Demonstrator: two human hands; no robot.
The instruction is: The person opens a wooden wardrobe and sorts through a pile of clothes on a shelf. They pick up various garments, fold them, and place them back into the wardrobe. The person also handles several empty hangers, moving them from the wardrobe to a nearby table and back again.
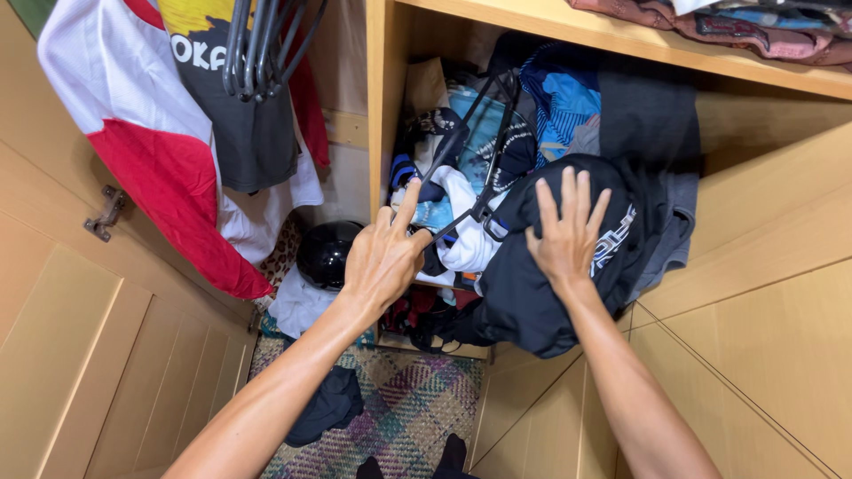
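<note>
Left hand [383, 257] pinches a black plastic hanger [475, 155], fingers partly closed. Right hand [565, 235], fingers spread flat, presses a bulky black fabric garment [541, 293]. Garment sits half inside the wooden shelf compartment [763, 177], overhanging below the right hand; hanger not yet clear.

Black hanger [470, 160], dark garment [532, 293] on shelf

The left hand [382, 262] holds a hanger [475, 160] before the shelf compartment [386, 133]. To its right, the right hand [568, 239] lies flat on a folded garment [532, 293] at the front of the clothes pile [497, 133]. Far left, shirts [177, 133] hang on the door [80, 355]. Below them is a helmet [324, 253], and near it on the floor lies a rug [408, 399].
</note>
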